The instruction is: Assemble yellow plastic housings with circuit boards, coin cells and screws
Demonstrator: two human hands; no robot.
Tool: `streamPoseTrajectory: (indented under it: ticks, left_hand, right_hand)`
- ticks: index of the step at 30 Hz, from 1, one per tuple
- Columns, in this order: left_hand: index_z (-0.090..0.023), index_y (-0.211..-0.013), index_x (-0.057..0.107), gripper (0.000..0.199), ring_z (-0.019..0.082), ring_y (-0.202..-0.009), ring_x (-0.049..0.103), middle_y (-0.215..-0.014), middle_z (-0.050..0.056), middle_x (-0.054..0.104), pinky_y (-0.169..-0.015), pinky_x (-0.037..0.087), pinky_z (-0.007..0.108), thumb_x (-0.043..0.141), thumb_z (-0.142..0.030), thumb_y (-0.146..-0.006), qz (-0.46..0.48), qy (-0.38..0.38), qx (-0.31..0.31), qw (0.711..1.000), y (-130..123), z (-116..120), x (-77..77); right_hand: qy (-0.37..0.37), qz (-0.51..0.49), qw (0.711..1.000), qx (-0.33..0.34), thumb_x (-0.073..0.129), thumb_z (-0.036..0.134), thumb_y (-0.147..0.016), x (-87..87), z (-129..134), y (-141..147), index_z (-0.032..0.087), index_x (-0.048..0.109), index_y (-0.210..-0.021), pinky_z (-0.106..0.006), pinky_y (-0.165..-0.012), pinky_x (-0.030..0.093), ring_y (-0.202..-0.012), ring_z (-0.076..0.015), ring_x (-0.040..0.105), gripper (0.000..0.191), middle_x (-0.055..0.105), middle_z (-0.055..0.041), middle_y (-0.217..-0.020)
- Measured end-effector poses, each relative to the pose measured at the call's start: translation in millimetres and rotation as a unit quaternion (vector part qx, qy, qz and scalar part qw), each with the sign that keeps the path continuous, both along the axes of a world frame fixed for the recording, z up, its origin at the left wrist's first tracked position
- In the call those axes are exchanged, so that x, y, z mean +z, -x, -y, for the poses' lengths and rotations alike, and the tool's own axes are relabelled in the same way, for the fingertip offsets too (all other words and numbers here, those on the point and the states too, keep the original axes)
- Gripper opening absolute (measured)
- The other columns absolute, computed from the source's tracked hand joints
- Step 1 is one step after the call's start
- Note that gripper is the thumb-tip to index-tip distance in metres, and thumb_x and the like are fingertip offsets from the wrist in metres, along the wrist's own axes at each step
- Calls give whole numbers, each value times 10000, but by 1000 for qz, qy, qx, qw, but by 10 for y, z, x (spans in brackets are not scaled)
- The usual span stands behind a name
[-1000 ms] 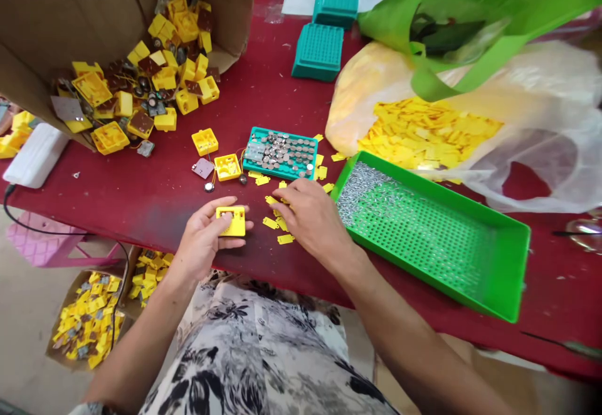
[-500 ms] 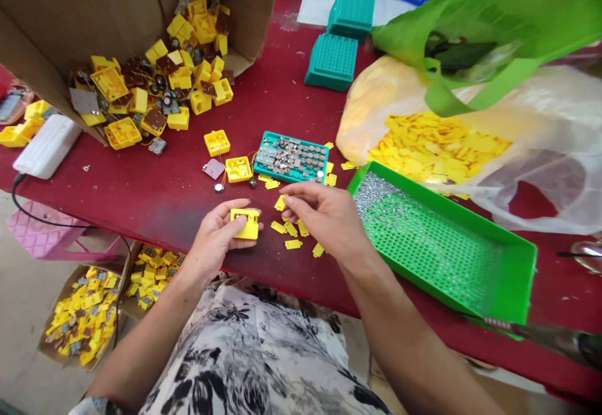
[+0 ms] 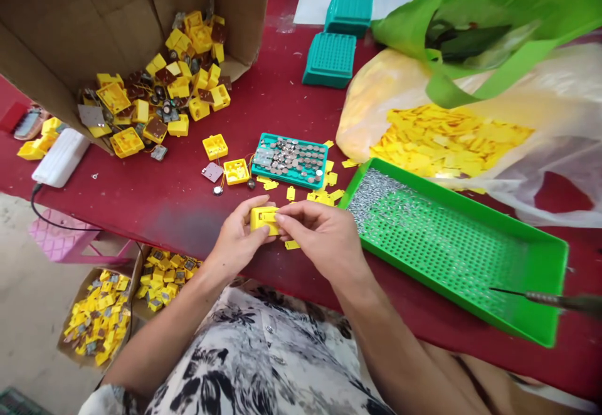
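My left hand point(image 3: 239, 236) grips a small yellow plastic case point(image 3: 258, 222) with a rectangular recess, held just above the table's front edge. My right hand point(image 3: 324, 233) pinches a thin yellow cover point(image 3: 269, 217) at the case's recess; the fingertips hide part of it, and whether it is fully seated I cannot tell. A loose yellow cover point(image 3: 292, 244) lies under the hands, and several more covers point(image 3: 324, 197) are scattered beyond them. Past the hands stands a teal tray point(image 3: 258, 167) with rows of button cells.
Right of my hands is a green perforated tray point(image 3: 451, 264) of small screws, a screwdriver point(image 3: 545, 298) over its near end. Behind it sits a plastic bag point(image 3: 362, 108) of yellow covers. A cardboard box point(image 3: 108, 20) of yellow cases fills the back left. Opened cases point(image 3: 236, 172) with wires lie mid-table.
My right hand has picked up a yellow cover from the loose ones and brought it to the case. My left hand has moved right with the case, and the view has shifted slightly.
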State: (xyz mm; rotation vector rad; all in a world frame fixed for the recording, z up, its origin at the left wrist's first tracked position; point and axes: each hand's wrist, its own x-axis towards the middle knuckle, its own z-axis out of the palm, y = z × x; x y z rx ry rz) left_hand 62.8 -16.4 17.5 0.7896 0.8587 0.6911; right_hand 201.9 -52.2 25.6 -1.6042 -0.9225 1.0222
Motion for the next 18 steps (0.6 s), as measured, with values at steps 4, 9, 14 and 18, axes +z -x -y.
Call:
streamPoseTrajectory:
  ticks: [4,9,14,18]
  left_hand:
    - [-191,-1176,580,485,190,-1024,618,-1237,93,597,-853,548,326,741,-179,-719,-2,-17,-7,1000,-15,21,-20]
    - [-183,-1193,582,482,222,-1093,607,-1248,105,615,-954,498,364,728,-186,-733,-59,-87,-9,994,-9,43,33]
    - [-180,-1115,621,356,217,-1013,656,-1152,95,673,-890,539,354,688,-374,-824,-66,-83,-16,994,19,48,103]
    - [-180,-1004,650,374,194,-887,682,-1044,63,706,-762,584,311,737,-463,-775,-38,-57,21,997,71,51,93]
  right_hand:
    - [-4,-19,1000,15,704,358,-663,8,-18,3,165,701,-754,-272,-525,535,-563,-144,620,214,687,-38,-680]
    - [8,12,1000,22,683,360,-672,61,-21,25,170,649,-693,-270,-497,506,-532,-141,594,194,663,-33,-633]
    - [-18,123,992,36,622,261,-710,152,-14,73,181,655,-662,-267,-540,463,-558,-137,591,99,679,-21,-632]
    - [-64,170,981,70,607,246,-762,235,-20,107,191,679,-705,-271,-578,465,-583,-131,608,107,697,-8,-670]
